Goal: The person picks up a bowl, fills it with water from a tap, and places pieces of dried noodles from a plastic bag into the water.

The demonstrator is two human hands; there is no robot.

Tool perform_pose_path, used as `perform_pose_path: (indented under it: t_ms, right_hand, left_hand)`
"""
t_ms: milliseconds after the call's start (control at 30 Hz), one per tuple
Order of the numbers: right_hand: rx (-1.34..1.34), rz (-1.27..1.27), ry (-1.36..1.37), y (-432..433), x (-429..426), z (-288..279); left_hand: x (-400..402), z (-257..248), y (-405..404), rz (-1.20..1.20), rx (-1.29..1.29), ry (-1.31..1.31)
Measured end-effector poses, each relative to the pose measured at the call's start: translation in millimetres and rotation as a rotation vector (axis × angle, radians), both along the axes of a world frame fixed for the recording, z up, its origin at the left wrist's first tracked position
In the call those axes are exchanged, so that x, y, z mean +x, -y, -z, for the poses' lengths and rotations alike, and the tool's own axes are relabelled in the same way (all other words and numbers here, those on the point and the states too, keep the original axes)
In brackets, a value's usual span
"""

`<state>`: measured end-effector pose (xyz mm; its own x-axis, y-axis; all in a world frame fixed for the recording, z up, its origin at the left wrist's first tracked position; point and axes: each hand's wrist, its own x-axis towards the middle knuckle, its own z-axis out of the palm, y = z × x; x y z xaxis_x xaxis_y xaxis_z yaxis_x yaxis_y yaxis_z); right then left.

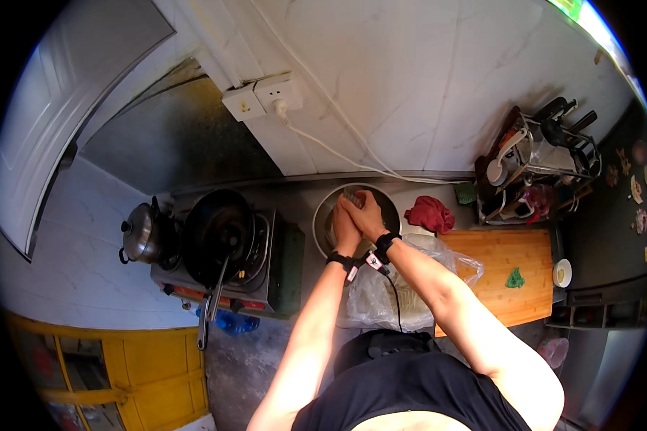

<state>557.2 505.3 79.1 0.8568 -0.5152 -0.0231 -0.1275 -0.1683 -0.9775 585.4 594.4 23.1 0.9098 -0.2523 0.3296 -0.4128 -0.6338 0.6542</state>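
Both my hands are pressed together over a round metal basin (319, 215) on the counter. My left hand (346, 229) and my right hand (369, 214) clasp a greyish, translucent, ribbed piece (351, 195) between them. Only its upper end shows past the fingers, so I cannot tell what it is. Black straps circle both wrists. Just below the basin, a clear plastic bag (374, 296) lies spread under my forearms, with pale greyish contents that are hard to make out.
A crumpled red cloth (430, 214) lies right of the basin, by a wooden cutting board (496, 253) bearing a green scrap (515, 278). A small white bowl (562, 273) and utensil rack (539, 161) stand right. Leftward are a black wok (215, 231) on the stove and a lidded pot (141, 231).
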Motion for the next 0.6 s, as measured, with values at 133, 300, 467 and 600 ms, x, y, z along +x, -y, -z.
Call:
perform_pose_path:
  t_ms: [133, 300, 467, 600]
  right_hand:
    - [-0.053, -0.236, 0.013, 22.5, -8.3, -3.7]
    - [0.235, -0.595, 0.108, 32.9, -13.3, -31.5]
    - [0.320, -0.634, 0.099, 38.2, -6.2, -33.3]
    - [0.173, -0.658, -0.017, 56.5, 0.0, -23.8]
  left_hand:
    - [5.6, 5.5, -34.1, 0.371, -0.433, -0.406]
    - [5.4, -49.0, -64.7, 0.610, -0.695, -1.037]
    - [8.0, -38.7, -61.9, 0.505, -0.619, -0.967]
    - [-1.6, -44.5, -42.7, 0.385, -0.568, -0.886]
